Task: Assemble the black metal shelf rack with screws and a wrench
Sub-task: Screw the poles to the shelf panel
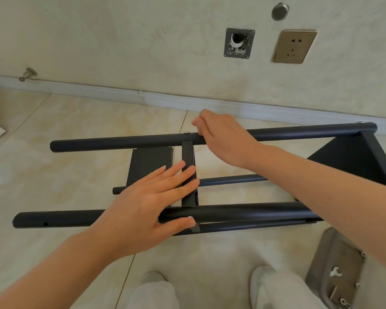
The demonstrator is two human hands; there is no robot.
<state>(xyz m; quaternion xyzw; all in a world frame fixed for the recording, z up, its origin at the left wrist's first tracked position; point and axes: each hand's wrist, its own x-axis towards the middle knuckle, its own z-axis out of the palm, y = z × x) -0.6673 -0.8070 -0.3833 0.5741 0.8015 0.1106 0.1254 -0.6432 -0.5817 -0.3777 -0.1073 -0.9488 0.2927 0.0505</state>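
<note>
While the black tubular metal shelf rack (352, 161) lies on its side on the beige tiled floor (76, 121), the left hand (147, 204) presses flat, fingers straight, on the middle shelf edge (187, 152) and near post (243, 211). The right hand (223, 137) curls round the far post (120, 142). The frame is judged rigid and smooth; grip the posts. A small silver wrench (335, 272) lies rightmost.

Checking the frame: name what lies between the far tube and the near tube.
Head view: a flat black crosspiece bridges far tube and near tube, left hand lying on it.
</note>
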